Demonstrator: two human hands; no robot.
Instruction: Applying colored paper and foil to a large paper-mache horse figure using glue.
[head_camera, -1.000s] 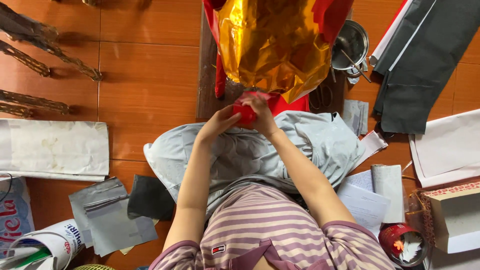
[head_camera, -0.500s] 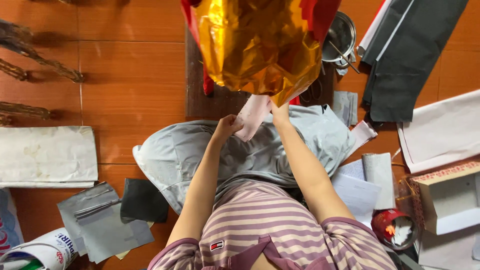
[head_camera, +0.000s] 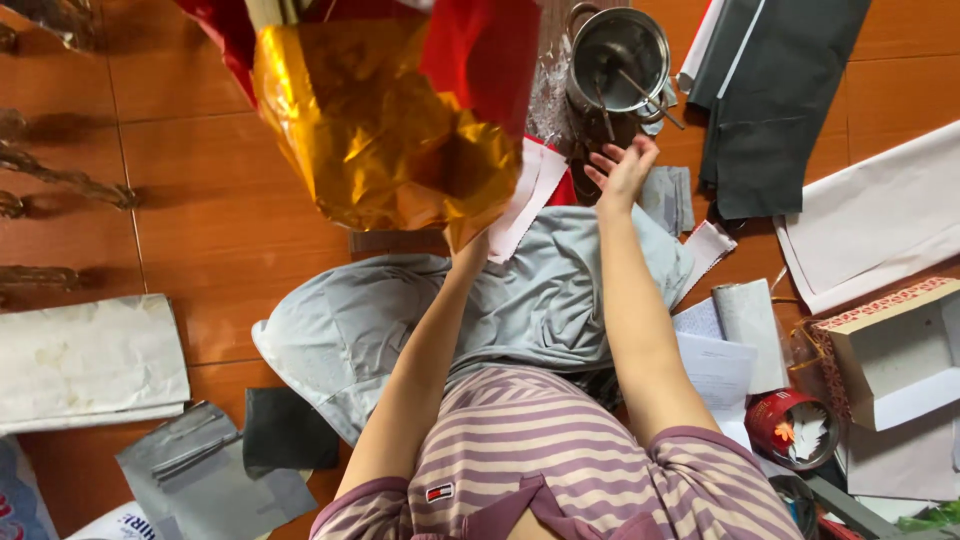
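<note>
Gold foil (head_camera: 385, 130), crinkled and shiny, hangs large just above the left hand (head_camera: 468, 250), whose grip is hidden behind the foil's lower edge, so I cannot tell how its fingers sit. Red foil (head_camera: 480, 60) backs the gold sheet. Right hand (head_camera: 622, 172) reaches forward with fingers spread, holding nothing, just short of a metal pot (head_camera: 618, 55) with sticks inside. Beneath both forearms lies a grey cloth (head_camera: 540, 300) on the wooden floor (head_camera: 200, 200). A pink-white paper strip (head_camera: 525, 195) sits between the hands.
</note>
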